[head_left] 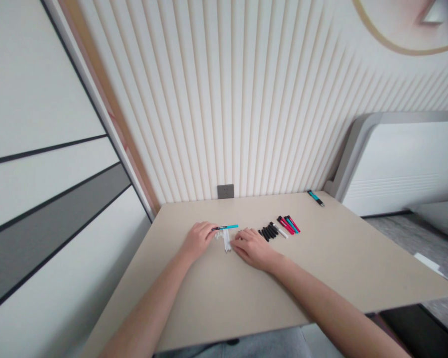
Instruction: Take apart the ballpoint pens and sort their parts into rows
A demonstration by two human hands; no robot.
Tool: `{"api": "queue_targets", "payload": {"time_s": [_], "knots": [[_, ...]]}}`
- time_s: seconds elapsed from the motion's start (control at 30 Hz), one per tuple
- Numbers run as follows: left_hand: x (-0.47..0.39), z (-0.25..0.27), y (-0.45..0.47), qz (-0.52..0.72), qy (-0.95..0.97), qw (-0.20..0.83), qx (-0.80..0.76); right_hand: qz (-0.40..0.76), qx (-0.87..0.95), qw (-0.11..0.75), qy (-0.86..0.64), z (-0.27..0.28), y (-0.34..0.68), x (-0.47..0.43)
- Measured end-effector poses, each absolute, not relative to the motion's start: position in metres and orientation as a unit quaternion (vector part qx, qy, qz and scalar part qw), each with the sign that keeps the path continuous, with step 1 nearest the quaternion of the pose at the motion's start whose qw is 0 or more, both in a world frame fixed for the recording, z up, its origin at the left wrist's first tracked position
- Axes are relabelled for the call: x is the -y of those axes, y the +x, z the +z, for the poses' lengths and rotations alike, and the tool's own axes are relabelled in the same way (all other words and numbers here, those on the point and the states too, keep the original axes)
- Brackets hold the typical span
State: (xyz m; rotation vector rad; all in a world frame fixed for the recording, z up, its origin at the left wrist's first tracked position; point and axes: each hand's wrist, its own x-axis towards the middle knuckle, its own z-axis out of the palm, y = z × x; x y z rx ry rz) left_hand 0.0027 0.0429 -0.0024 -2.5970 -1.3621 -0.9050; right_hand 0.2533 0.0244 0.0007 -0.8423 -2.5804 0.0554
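My left hand [198, 238] is closed in a pinch on the black end of a slim teal pen barrel [231, 226], which points right just above the table. Under it lie several thin white sticks [226, 241], like pen refills, side by side. Small white pieces [218, 235] sit by my left fingertips. My right hand [254, 246] rests to the right of the sticks, fingers bent and together; whatever its fingertips grip is too small to make out. Just beyond it is a row of short black tubes [269, 231].
Right of the black tubes lie a white barrel [282, 231] and several red and teal barrels [289, 224] with black ends. A teal and black pen [315, 198] lies near the back right of the beige table [216, 298]. A wall socket [225, 191] is behind.
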Motion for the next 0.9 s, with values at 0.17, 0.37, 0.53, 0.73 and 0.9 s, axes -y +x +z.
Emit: {"api": "queue_targets", "payload": {"time_s": [0.17, 0.37, 0.53, 0.73, 0.9], "knots": [[-0.0423, -0.0020, 0.0031, -0.297, -0.847, 0.039, 0.438, 0.040, 0.933, 0.210, -0.288, 0.0009, 0.2522, -0.0215], [-0.0429, -0.0016, 0.0028, -0.296, -0.853, 0.035, 0.427, 0.050, 0.927, 0.209, -0.308, 0.0018, 0.2572, -0.0274], [-0.0440, -0.0039, 0.0028, -0.291, -0.855, 0.035, 0.428, 0.041, 0.923, 0.194, -0.329, 0.0025, 0.2592, -0.0313], [-0.0430, -0.0040, 0.0040, -0.278, -0.860, 0.031, 0.426, 0.027, 0.913, 0.199, -0.354, -0.0013, 0.2525, -0.0290], [-0.0429, -0.0036, 0.0038, -0.275, -0.861, 0.033, 0.426, 0.027, 0.904, 0.205, -0.374, -0.0012, 0.2514, -0.0278]]}}
